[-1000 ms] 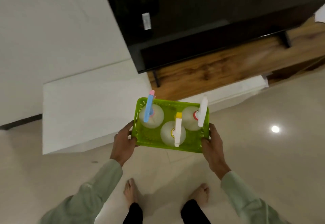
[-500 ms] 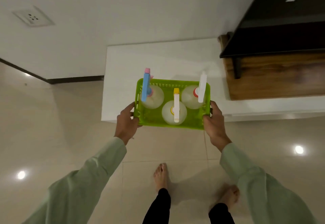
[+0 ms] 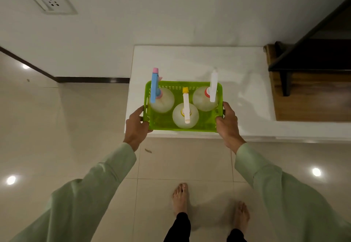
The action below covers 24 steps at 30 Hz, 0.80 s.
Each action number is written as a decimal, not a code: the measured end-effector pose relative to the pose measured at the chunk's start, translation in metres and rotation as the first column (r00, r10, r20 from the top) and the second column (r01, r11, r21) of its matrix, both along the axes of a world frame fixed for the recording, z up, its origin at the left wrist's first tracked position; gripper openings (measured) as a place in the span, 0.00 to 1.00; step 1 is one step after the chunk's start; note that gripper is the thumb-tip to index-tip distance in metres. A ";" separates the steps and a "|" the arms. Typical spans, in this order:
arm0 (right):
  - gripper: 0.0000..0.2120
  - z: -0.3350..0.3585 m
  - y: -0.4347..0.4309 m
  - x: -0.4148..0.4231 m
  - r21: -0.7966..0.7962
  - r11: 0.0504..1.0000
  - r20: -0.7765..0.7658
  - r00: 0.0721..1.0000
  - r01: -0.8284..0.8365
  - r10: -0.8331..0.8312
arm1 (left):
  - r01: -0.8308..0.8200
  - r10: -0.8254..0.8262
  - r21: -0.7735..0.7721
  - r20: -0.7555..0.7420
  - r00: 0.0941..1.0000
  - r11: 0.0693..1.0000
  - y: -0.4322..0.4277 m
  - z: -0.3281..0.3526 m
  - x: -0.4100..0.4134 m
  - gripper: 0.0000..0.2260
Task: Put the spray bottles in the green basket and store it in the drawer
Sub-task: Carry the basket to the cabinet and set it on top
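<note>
Head view, the only one I have. Both hands on the green basket (image 3: pixel 183 125), one at each short end. Left hand (image 3: pixel 136 126) is closed round the left wall, thumb along the outer side, fingers hooked at the rim. Right hand (image 3: pixel 228 123) mirrors it on the right wall, thumb up by the top corner. Firm two-handed carry as I read it.

All three spray bottles upright inside: blue-trigger bottle (image 3: pixel 161 99) rear left, white-trigger bottle (image 3: pixel 205 98) rear right, yellow-capped bottle (image 3: pixel 185 115) front centre. Loading looks done; storing is what's left.

Basket sits over the near edge of the white cabinet top (image 3: pixel 190 63). Can't tell if it's resting on it or held just above. Wooden unit (image 3: pixel 307 105) off to the right, tiled floor (image 3: pixel 180 162) and my bare feet below.

Key relation: basket's long axis runs left-right, parallel to the cabinet front, square to me. Hands are equally near, neither has the advantage. No drawer visible here. If it's in the cabinet front, it lies below and behind the basket, hidden under the top edge. My guess: one hand must let go to open it, so the basket needs setting down or a one-handed hold. Tall bottles may tip if it tilts.
</note>
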State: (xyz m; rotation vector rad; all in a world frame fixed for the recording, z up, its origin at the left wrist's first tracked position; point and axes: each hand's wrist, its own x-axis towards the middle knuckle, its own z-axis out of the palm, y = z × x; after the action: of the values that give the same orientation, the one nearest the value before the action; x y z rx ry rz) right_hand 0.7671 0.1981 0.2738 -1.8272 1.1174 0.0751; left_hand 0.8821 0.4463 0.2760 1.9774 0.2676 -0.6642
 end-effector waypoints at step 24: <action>0.21 -0.018 0.008 -0.041 0.098 0.992 0.208 0.973 0.084 -0.103 | 0.014 -0.023 0.050 0.176 0.984 0.999 0.006 -0.003 -0.048 0.21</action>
State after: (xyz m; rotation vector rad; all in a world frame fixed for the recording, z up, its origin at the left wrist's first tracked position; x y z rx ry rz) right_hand 0.7257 0.2061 0.2554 -1.6582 1.0302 -0.1222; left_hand 0.8338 0.4524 0.2728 2.0724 0.1583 -0.4941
